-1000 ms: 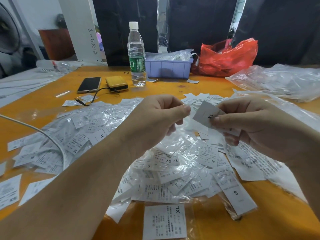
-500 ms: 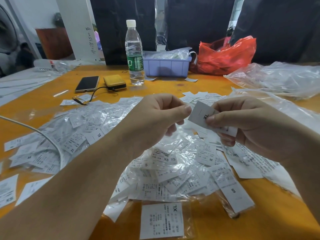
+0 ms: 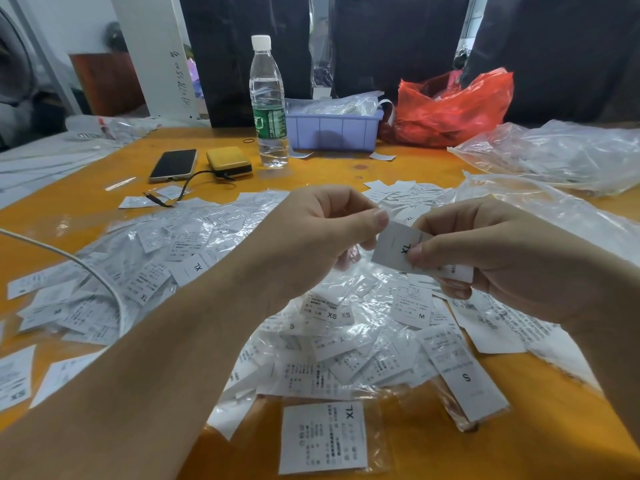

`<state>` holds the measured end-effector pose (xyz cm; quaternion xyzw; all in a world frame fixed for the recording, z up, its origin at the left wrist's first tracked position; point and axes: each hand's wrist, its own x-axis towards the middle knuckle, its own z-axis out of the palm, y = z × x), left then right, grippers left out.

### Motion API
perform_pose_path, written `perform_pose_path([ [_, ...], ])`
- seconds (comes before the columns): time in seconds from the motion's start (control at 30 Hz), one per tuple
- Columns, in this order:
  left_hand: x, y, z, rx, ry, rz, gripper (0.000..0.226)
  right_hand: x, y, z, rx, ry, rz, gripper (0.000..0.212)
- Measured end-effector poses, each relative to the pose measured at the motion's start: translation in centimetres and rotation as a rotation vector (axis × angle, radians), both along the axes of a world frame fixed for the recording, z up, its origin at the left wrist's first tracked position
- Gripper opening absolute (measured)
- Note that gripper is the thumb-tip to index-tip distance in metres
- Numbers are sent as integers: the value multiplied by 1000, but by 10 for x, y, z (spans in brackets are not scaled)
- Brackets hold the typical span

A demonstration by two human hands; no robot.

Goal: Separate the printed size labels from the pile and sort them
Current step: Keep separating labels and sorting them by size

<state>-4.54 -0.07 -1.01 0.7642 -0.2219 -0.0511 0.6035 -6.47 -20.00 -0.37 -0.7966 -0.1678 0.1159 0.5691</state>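
A wide pile of white printed size labels (image 3: 346, 344), many in clear sleeves, covers the orange table (image 3: 86, 216). Both hands are raised above the pile's middle. My right hand (image 3: 491, 258) pinches a small stack of labels, and the top one is an XL label (image 3: 394, 247). My left hand (image 3: 318, 233) pinches the upper left corner of that XL label between thumb and forefinger. A separate XL label (image 3: 323, 438) lies at the near edge, and an S label (image 3: 464, 382) lies to its right. Another heap of labels (image 3: 114, 271) spreads to the left.
At the back stand a water bottle (image 3: 268, 105), a lilac tray (image 3: 334, 128) holding bagged labels, and a red plastic bag (image 3: 450, 105). A phone (image 3: 173, 165) and a yellow power bank (image 3: 228, 161) lie back left. Clear plastic bags (image 3: 554, 154) lie at right. A white cable (image 3: 69, 258) crosses the left heap.
My left thumb and forefinger have come right onto the XL label's corner. My right hand has kept its hold on the stack, which sits slightly lower.
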Motion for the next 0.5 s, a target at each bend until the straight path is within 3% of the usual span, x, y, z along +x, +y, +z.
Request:
perform_pose_path([
  [0.43,-1,-3,-3,34,-5,-28,14,-1,3,-2,-7,-73,22,10],
  [0.5,0,-2,-2,21,-8,-2,11,0,3,-2,43,-84,-15,19],
])
